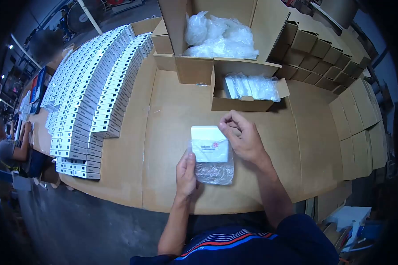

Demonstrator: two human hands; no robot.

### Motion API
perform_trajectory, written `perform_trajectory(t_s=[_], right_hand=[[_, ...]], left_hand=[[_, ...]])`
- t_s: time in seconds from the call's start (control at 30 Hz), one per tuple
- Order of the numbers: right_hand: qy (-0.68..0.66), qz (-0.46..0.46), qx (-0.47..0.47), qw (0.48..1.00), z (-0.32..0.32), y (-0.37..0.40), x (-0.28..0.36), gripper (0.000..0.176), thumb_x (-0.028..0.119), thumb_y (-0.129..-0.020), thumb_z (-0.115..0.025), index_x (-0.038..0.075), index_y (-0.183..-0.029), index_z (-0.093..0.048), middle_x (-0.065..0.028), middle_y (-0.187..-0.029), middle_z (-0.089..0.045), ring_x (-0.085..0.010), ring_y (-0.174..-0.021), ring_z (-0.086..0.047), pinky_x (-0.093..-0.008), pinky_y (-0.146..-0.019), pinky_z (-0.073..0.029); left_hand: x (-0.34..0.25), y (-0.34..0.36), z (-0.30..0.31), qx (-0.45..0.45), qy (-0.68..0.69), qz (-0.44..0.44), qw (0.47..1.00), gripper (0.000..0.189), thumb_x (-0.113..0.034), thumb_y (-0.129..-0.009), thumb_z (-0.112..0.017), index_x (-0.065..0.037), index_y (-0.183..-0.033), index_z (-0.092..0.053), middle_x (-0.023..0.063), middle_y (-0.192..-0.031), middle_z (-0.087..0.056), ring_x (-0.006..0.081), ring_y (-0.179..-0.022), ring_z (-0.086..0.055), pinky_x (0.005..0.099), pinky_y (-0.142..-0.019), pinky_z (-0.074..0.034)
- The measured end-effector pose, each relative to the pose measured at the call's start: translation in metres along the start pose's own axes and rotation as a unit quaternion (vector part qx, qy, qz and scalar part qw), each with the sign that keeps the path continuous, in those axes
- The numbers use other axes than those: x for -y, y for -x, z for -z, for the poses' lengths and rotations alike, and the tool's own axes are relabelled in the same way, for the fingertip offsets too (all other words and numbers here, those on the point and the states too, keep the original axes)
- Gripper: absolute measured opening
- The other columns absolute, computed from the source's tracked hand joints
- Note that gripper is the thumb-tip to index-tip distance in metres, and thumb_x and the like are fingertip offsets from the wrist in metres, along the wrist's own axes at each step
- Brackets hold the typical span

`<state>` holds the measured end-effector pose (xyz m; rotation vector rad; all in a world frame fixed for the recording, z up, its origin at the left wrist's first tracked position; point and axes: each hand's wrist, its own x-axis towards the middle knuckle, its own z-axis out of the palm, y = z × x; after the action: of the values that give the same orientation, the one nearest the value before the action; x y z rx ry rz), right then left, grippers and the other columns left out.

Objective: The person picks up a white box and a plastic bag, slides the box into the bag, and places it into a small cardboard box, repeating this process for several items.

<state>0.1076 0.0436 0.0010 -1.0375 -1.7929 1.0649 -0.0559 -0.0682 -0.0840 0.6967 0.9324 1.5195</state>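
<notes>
A flat white box (209, 152) with small print and a pink mark on its face sits partly inside a clear plastic bag (214, 173), its upper edge sticking out. My left hand (187, 173) is closed around the left side of both, thumb on the front. At the box's upper right corner is my right hand (245, 139), fingers curled and the thumb tip near or against the corner. Whatever lies between those fingertips is too small to make out. Just beyond, an open carton (241, 105) holds several bagged white boxes (252, 87).
Long stacks of white boxes (82, 119) stand on the left of the cardboard-covered table (172, 132). A large carton (194, 70) at the back contains clear plastic bags (223, 35). Brown cartons (316, 55) are piled at right. Another person (13, 148) sits at far left.
</notes>
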Motion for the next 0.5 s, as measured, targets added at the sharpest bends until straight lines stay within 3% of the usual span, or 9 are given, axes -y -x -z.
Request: perform_trajectory(t_s=[0.03,0.13,0.17,0.3,0.4,0.5], right_hand=[[-0.048,-0.048,0.026,0.997,0.0,0.002,-0.01,0.021,0.017,-0.101,-0.065,-0.002,-0.108,-0.061,-0.0125,-0.097,-0.072,-0.0201,-0.094,-0.071,-0.0357,-0.091,-0.056],[-0.247,-0.077,-0.031,0.966,-0.004,0.013,-0.021,0.026,0.018,-0.103,-0.064,-0.003,-0.117,-0.058,-0.0102,-0.105,-0.072,-0.02,-0.102,-0.07,-0.0338,-0.093,-0.055],[-0.294,-0.134,-0.015,0.946,0.001,0.022,-0.025,0.028,0.017,-0.103,-0.064,-0.001,-0.123,-0.056,-0.0074,-0.111,-0.071,-0.0171,-0.104,-0.068,-0.0312,-0.092,-0.054],[-0.484,-0.208,0.027,0.849,-0.014,0.06,-0.059,0.024,0.012,-0.101,-0.067,0.003,-0.122,-0.06,-0.0045,-0.105,-0.07,-0.0101,-0.094,-0.066,-0.0278,-0.083,-0.055],[-0.52,-0.181,-0.014,0.834,-0.029,0.065,-0.061,0.02,0.009,-0.102,-0.065,0.002,-0.12,-0.061,-0.0042,-0.104,-0.071,-0.0099,-0.094,-0.066,-0.027,-0.082,-0.055],[-0.508,-0.16,-0.03,0.846,-0.026,0.062,-0.064,0.015,0.007,-0.103,-0.063,0.001,-0.117,-0.063,-0.005,-0.105,-0.071,-0.0086,-0.092,-0.065,-0.0253,-0.085,-0.052]], left_hand=[[0.003,0.0,0.0,-0.022,-0.013,0.003,1.0,0.05,-0.033,-0.113,-0.042,0.006,-0.143,-0.049,0.0129,-0.13,-0.065,0.0177,-0.118,-0.062,0.0335,-0.103,-0.049],[0.003,0.0,-0.002,-0.061,-0.002,-0.005,0.998,0.048,-0.032,-0.113,-0.042,0.006,-0.142,-0.051,0.0127,-0.127,-0.066,0.0166,-0.114,-0.063,0.0324,-0.099,-0.051],[0.002,-0.001,-0.004,-0.069,0.01,-0.012,0.998,0.046,-0.03,-0.113,-0.042,0.006,-0.141,-0.052,0.0123,-0.126,-0.066,0.0156,-0.113,-0.063,0.0313,-0.097,-0.051],[0.002,-0.005,-0.003,-0.072,0.052,-0.024,0.996,0.047,-0.033,-0.113,-0.041,0.006,-0.136,-0.056,0.0124,-0.123,-0.067,0.0166,-0.11,-0.065,0.0331,-0.095,-0.053],[0.009,-0.006,0.005,-0.059,-0.002,-0.025,0.998,0.049,-0.034,-0.114,-0.039,0.007,-0.134,-0.057,0.0125,-0.123,-0.067,0.0157,-0.112,-0.064,0.0322,-0.098,-0.051],[0.01,-0.008,0.007,-0.037,-0.029,-0.044,0.998,0.052,-0.035,-0.113,-0.042,0.005,-0.144,-0.05,0.0124,-0.129,-0.065,0.016,-0.115,-0.063,0.0327,-0.1,-0.052]])
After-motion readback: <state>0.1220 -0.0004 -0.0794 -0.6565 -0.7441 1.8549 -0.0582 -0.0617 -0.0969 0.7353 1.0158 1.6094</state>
